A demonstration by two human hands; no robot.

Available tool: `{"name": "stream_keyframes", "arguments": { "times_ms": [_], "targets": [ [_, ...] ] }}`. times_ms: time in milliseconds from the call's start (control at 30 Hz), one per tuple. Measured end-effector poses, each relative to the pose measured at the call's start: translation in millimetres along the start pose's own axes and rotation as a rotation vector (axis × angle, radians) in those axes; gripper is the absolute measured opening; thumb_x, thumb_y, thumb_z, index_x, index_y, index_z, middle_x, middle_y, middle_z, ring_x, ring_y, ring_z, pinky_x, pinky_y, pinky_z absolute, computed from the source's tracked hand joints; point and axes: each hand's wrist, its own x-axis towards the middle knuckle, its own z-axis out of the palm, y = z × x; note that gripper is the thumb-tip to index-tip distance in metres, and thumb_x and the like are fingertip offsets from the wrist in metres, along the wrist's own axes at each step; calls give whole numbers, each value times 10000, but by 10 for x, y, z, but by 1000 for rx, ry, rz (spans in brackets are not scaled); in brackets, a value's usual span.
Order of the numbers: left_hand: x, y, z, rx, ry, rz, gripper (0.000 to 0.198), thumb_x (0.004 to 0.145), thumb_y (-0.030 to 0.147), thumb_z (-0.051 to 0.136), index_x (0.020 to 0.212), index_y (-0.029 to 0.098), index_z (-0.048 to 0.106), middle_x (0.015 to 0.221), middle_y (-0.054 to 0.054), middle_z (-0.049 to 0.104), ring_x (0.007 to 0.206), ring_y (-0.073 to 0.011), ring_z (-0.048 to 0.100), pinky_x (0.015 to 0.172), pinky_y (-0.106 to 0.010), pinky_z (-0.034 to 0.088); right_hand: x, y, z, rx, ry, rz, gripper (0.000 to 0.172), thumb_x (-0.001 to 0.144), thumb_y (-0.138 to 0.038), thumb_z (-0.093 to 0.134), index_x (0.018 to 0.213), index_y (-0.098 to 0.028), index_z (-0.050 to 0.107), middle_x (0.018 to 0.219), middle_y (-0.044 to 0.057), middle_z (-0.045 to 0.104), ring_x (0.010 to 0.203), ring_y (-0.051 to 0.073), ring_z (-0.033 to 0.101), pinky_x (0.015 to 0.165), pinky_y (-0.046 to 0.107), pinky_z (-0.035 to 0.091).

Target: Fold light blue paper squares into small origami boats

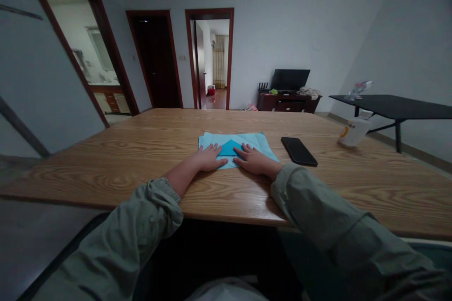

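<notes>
A folded piece of bright blue paper [230, 146], pointed at its far side, lies on larger light blue sheets [257, 140]. My left hand [211, 158] rests flat with fingers spread, its fingertips at the left side of the folded paper. On the opposite side, my right hand [251, 158] lies flat, its fingers touching the right edge of the fold. Both thumbs point inward over the light sheets near their front edge. Neither hand grips anything. The parts of the paper under the palms are hidden.
The wooden table [148, 150] spans the view. A black phone [299, 151] lies right of the sheets, and a white container [354, 132] stands farther right. Beyond are a black table [399, 103] and a cabinet [287, 102] carrying a screen [290, 80].
</notes>
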Motion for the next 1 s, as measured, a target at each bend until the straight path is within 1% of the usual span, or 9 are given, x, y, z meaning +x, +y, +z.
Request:
{"name": "stream_keyframes", "arguments": {
  "times_ms": [100, 167, 300, 400, 600, 700, 833, 933, 1000],
  "targets": [
    [-15, -50, -51, 23, 67, -49, 857, 841, 708, 318, 1491, 154, 258, 1540, -160, 260, 1421, -325, 230, 1123, -483, 198, -30, -12, -63, 21, -4, 26, 712, 911, -637, 309, 1484, -215, 326, 1522, 196, 277, 1399, 377, 250, 1090, 531, 239],
    [-15, -78, -81, 53, 104, -80, 815, 833, 681, 379, 1449, 147, 359, 1500, -177, 346, 1385, -335, 308, 1100, -456, 252, -51, -23, -106, 13, 18, 40, 701, 892, -649, 355, 1455, -232, 381, 1515, 183, 302, 1384, 369, 291, 1083, 565, 224],
    [3, -79, -115, 29, 205, -59, 607, 845, 623, 427, 1246, 202, 603, 1364, -130, 537, 1256, -316, 476, 1040, -403, 344, -65, -53, -165, -18, 124, 7, 688, 862, -618, 458, 1414, -208, 441, 1499, 169, 344, 1339, 355, 374, 1073, 555, 253],
    [9, -52, -131, -50, 296, -50, 517, 878, 579, 407, 1127, 214, 675, 1228, -107, 640, 1171, -283, 543, 997, -358, 385, -46, -64, -173, -17, 177, -33, 686, 862, -556, 493, 1433, -183, 417, 1472, 167, 393, 1313, 340, 418, 1065, 501, 304],
    [19, -70, -141, -103, 356, -83, 434, 843, 532, 493, 1066, 227, 706, 1126, -96, 685, 1093, -275, 577, 951, -341, 420, -11, -37, -143, 13, 193, -76, 639, 899, -468, 472, 1453, -163, 383, 1461, 161, 409, 1333, 312, 402, 1102, 467, 283],
    [56, -112, -117, -99, 346, -101, 408, 843, 509, 490, 1042, 229, 710, 1119, -95, 685, 1061, -267, 591, 929, -340, 433, 1, -27, -103, 45, 126, -74, 656, 913, -487, 444, 1468, -151, 352, 1491, 173, 351, 1362, 323, 355, 1110, 487, 270],
    [101, -176, -78, -86, 350, -114, 365, 825, 448, 514, 1053, 228, 695, 1079, -83, 688, 998, -244, 607, 896, -336, 449, 23, -23, -31, 64, 23, -88, 682, 948, -513, 335, 1494, -107, 280, 1528, 207, 246, 1408, 359, 232, 1119, 529, 224],
    [110, -207, -60, -84, 363, -125, 352, 819, 417, 518, 1064, 226, 683, 1024, -83, 694, 955, -238, 614, 867, -340, 455, 31, -14, 9, 54, 30, -102, 668, 958, -522, 303, 1511, -153, 239, 1535, 198, 237, 1416, 367, 198, 1117, 553, 198],
    [114, -216, -53, -89, 347, -139, 370, 821, 482, 512, 1007, 223, 698, 1014, -93, 694, 945, -248, 618, 848, -344, 456, 32, -9, 20, 49, 39, -103, 651, 958, -531, 302, 1511, -192, 246, 1535, 182, 250, 1414, 362, 209, 1117, 545, 201]
  ]
}}
